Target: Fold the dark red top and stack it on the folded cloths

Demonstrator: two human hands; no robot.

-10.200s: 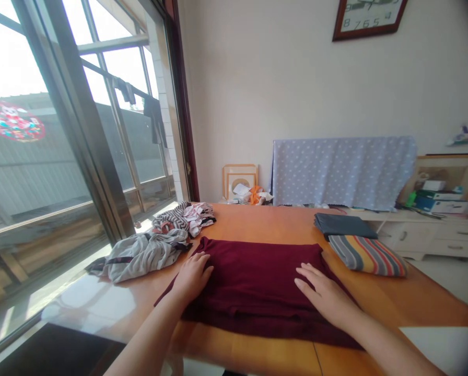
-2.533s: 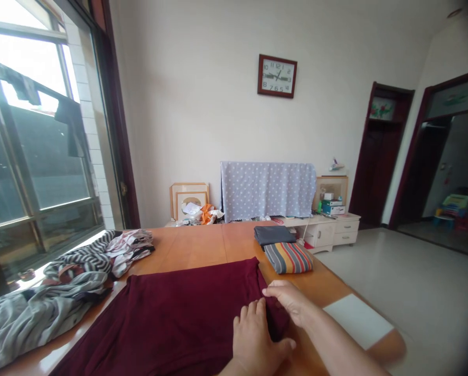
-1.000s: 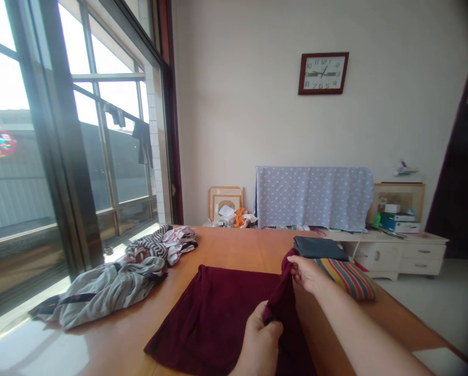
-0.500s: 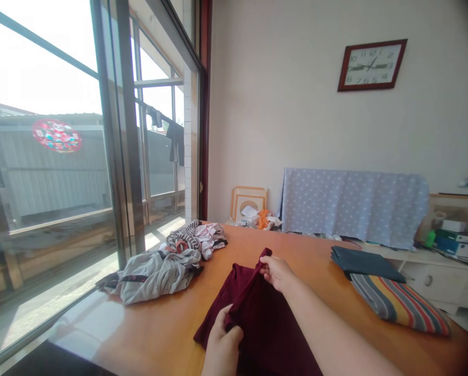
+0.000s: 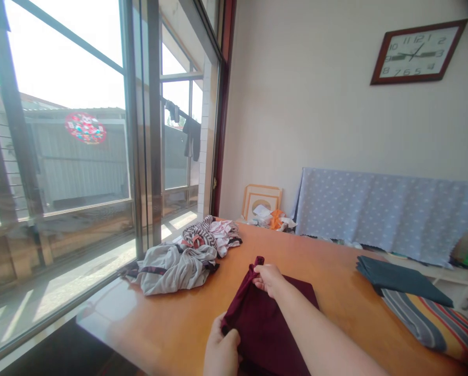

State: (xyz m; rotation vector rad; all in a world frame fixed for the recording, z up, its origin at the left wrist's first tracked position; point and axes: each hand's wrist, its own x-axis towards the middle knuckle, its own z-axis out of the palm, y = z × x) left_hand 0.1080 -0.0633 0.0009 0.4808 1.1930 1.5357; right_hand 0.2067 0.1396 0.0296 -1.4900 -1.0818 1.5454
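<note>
A dark maroon garment (image 5: 271, 326) lies on the orange-brown wooden table (image 5: 316, 266) in front of me; its exact kind does not show. My right hand (image 5: 268, 279) pinches a bunched part of its far left edge, lifting it slightly off the table. Nearer to me, my left hand (image 5: 224, 344) grips the same edge at the lower left, thumb on top and fingers partly hidden by cloth. Between the two hands the edge is drawn into a line. The right forearm crosses over the garment's right part.
Left of the garment sits a heap with a grey garment (image 5: 175, 271) and a striped cloth (image 5: 198, 232). On the right lie a folded dark teal cloth (image 5: 402, 279) and a folded striped cloth (image 5: 433, 324). A large window (image 5: 85, 156) borders the table's left side.
Both hands have drawn the garment's held edge leftward over the table, and more of its far right part now lies flat. My view has turned a little to the left.
</note>
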